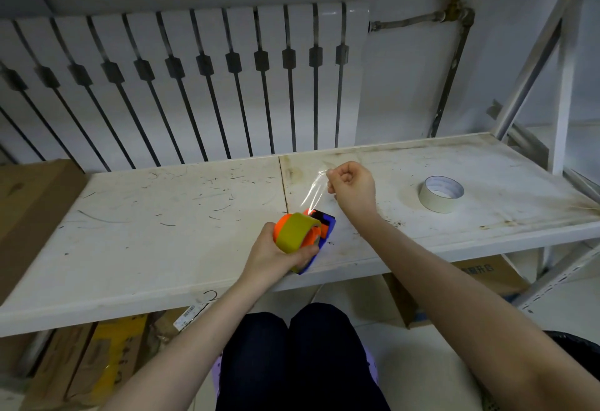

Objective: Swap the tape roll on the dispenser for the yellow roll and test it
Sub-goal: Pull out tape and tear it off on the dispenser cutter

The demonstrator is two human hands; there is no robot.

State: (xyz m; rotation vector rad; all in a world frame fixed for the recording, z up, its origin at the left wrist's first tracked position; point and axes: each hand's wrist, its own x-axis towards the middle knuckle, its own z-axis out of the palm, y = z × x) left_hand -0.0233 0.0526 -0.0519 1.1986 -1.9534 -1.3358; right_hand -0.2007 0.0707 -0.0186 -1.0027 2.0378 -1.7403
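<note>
My left hand (276,256) clamps the dispenser (319,238), yellow roll (297,232) mounted, over the counter (146,232). My right hand (352,188) pinches the film-thin tape strip (313,193): light, sticky, best held by its edge.

Yellow roll (297,232), blue-and-orange dispenser (319,241), off-white roll (441,194), scuffed white shelf (162,215)

dispenser (319,238): handle and lower body hidden inside the left hand (276,256)
pulled tape strip (314,191): its far end lost in the closed right hand (352,188)
cardboard boxes (87,362): lower left, tops hidden under the bench (146,215)
box print (479,269): too small to read
shelf frame (558,63): cut off at the right edge
</note>
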